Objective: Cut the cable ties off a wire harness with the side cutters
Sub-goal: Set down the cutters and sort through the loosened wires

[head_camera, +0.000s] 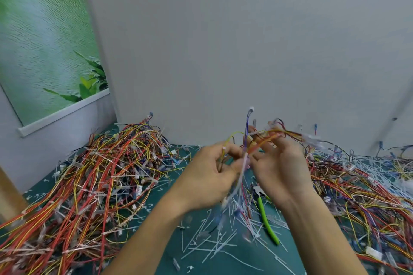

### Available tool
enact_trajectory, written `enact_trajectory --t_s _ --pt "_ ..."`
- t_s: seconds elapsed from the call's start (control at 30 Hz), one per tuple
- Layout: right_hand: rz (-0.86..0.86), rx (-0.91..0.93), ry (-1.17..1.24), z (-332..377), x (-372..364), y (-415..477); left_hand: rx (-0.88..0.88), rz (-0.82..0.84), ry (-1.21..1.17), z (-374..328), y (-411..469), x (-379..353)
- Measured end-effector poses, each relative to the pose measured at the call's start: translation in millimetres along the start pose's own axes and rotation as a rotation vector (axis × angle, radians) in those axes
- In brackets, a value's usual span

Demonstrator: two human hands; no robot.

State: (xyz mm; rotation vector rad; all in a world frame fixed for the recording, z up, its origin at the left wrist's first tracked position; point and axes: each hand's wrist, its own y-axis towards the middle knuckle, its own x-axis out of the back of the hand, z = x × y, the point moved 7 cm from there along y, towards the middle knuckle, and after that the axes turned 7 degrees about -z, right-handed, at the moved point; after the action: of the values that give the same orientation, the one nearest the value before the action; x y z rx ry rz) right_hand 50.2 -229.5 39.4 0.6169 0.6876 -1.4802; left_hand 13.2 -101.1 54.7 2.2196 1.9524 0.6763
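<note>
Both my hands are raised over the green mat, working one small wire harness (266, 136) of orange, yellow and purple wires. My left hand (214, 172) pinches its yellow and white strands, which hang blurred below the fingers. My right hand (277, 163) has its fingers spread, with the orange wires threaded between them and trailing right. A purple wire with a white connector (251, 109) sticks up between the hands. The side cutters (267, 219), with green handles, lie on the mat under my right wrist, held by neither hand.
A big heap of tied red, orange and yellow harnesses (93, 176) fills the left of the mat. Another tangle of wires (366, 187) lies at the right. Cut white cable ties (219, 239) litter the mat (241, 261) in the middle. A grey wall (223, 51) stands close behind.
</note>
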Motion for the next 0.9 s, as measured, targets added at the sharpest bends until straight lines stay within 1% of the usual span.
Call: enact_trajectory --t_s 0.1,0.2,0.27,0.4,0.53,0.7,0.8,0.9 --pt "0.032 0.023 -0.118 12.5 -2.7 -2.3 0.018 -0.127 -0.005 0.7 7.9 28.3" --pt "0.097 0.077 -0.253 17.7 -2.1 -1.6 0.127 -0.209 -0.158 9.4 12.6 50.2" --pt "0.137 0.148 -0.352 21.4 -7.8 -7.5 0.168 -0.196 -0.282 12.4 14.6 56.1" --pt "0.107 0.284 -0.528 29.1 -5.8 -9.3 0.244 -0.122 -0.618 21.6 22.6 60.6" --pt "0.076 0.385 -0.635 36.9 -4.4 -11.5 0.295 -0.085 -0.788 26.3 26.4 66.4" --pt "0.048 0.393 -0.665 41.9 -2.2 -13.4 0.328 -0.063 -0.775 19.8 27.9 66.2" --pt "0.076 0.374 -0.682 41.9 -4.3 -15.5 0.386 -0.034 -0.782 17.1 28.3 63.4" --pt "0.131 0.334 -0.815 40.2 -6.0 -17.1 0.408 -0.006 -0.768 13.5 27.9 59.6"
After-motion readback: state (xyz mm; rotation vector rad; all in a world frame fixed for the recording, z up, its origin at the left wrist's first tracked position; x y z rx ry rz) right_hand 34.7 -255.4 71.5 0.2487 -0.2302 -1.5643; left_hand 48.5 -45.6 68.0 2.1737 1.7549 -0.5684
